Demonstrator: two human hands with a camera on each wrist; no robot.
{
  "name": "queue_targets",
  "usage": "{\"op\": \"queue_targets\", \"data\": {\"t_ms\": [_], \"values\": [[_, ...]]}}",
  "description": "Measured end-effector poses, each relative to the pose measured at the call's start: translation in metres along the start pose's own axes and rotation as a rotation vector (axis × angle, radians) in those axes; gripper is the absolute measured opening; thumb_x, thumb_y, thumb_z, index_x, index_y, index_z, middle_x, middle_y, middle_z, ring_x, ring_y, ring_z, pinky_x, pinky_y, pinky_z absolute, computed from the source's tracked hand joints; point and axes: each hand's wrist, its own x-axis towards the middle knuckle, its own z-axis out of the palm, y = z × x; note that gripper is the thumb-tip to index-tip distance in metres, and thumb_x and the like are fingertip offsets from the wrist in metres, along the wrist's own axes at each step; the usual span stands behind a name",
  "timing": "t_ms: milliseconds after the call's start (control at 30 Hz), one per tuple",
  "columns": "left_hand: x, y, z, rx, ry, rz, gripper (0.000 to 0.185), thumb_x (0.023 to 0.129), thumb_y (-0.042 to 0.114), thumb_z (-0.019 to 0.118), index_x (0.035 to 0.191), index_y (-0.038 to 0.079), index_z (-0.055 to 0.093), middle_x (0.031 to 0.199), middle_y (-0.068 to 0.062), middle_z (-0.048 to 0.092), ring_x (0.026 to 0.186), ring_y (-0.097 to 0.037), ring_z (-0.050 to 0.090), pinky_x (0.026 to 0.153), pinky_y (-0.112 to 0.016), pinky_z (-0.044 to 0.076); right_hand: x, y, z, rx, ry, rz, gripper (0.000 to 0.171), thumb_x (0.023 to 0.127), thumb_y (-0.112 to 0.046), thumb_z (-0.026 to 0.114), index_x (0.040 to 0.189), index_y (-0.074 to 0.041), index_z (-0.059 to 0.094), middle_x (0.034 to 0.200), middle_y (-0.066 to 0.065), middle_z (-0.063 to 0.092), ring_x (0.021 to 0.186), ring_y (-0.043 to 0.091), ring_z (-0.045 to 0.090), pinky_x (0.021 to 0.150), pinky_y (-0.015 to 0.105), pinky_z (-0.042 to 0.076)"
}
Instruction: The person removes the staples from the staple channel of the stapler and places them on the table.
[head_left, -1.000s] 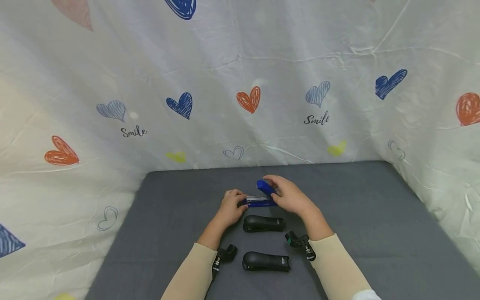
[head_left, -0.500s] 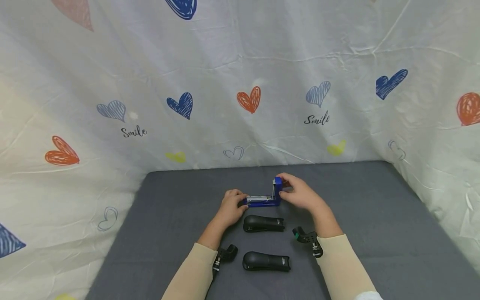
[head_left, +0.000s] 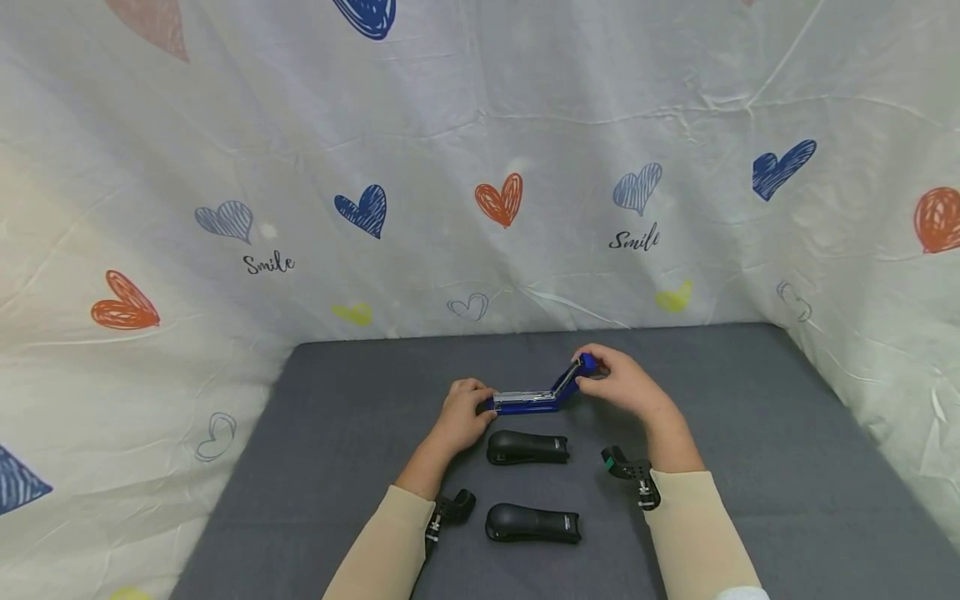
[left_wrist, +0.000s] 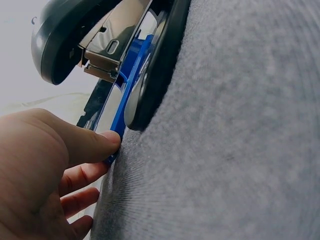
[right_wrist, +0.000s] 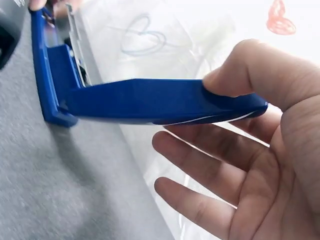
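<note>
A blue stapler (head_left: 528, 408) lies on the grey table with its top arm (right_wrist: 145, 100) swung up and back to the right, baring the metal staple channel (head_left: 521, 397). My left hand (head_left: 461, 414) pinches the front end of the base between thumb and fingers; in the left wrist view the thumb (left_wrist: 102, 142) presses on the blue base. With my right hand (head_left: 626, 385) I grip the tip of the raised arm, thumb on one side and fingers on the other. In the right wrist view its lower fingers (right_wrist: 200, 160) spread out below the arm.
Two black staplers lie nearer to me: one black stapler (head_left: 527, 447) just in front of the blue one, another black stapler (head_left: 532, 524) closer in. Behind the grey table (head_left: 375, 400) hangs a white curtain (head_left: 420, 275) with printed hearts.
My right hand has moved right, swinging the blue stapler's top arm from leaning over the base, through upright, to tilted back on the right. The left hand has stayed in place.
</note>
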Motion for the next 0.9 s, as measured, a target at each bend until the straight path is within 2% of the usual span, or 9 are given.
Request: {"op": "queue_targets", "data": {"t_ms": [267, 367, 667, 900], "values": [[0.000, -0.001, 0.001, 0.000, -0.002, -0.011, 0.031, 0.087, 0.019, 0.069, 0.117, 0.015, 0.066, 0.109, -0.001, 0.056, 0.118, -0.025, 0.041, 0.096, -0.045, 0.034, -0.006, 0.003, -0.012, -0.058, -0.027, 0.044, 0.028, 0.083, -0.013, 0.070, 0.109, -0.010, 0.060, 0.098, 0.009, 0.061, 0.081, 0.022, 0.054, 0.069, 0.036, 0.042], [0.000, -0.001, 0.001, 0.002, -0.004, -0.012, 0.032, 0.087, 0.020, 0.069, 0.118, 0.015, 0.066, 0.109, -0.001, 0.056, 0.118, -0.025, 0.041, 0.096, -0.046, 0.034, -0.007, 0.011, -0.016, -0.110, -0.027, 0.055, 0.027, 0.083, -0.016, 0.070, 0.108, -0.011, 0.061, 0.099, 0.007, 0.061, 0.083, 0.022, 0.052, 0.070, 0.036, 0.041], [-0.001, -0.001, 0.001, 0.013, -0.002, -0.014, 0.030, 0.087, 0.021, 0.069, 0.117, 0.016, 0.067, 0.108, 0.000, 0.056, 0.117, -0.024, 0.041, 0.095, -0.045, 0.035, -0.012, 0.015, -0.022, -0.218, -0.037, 0.110, 0.029, 0.081, -0.018, 0.071, 0.106, -0.006, 0.063, 0.099, 0.009, 0.060, 0.083, 0.023, 0.050, 0.071, 0.036, 0.041], [-0.001, -0.002, 0.002, 0.013, 0.002, -0.011, 0.030, 0.087, 0.021, 0.068, 0.117, 0.017, 0.066, 0.107, 0.000, 0.056, 0.117, -0.024, 0.041, 0.095, -0.046, 0.035, -0.013, 0.020, -0.024, -0.215, -0.053, 0.158, 0.028, 0.081, -0.017, 0.072, 0.105, -0.005, 0.065, 0.089, 0.006, 0.059, 0.075, 0.020, 0.048, 0.066, 0.034, 0.040]]}}
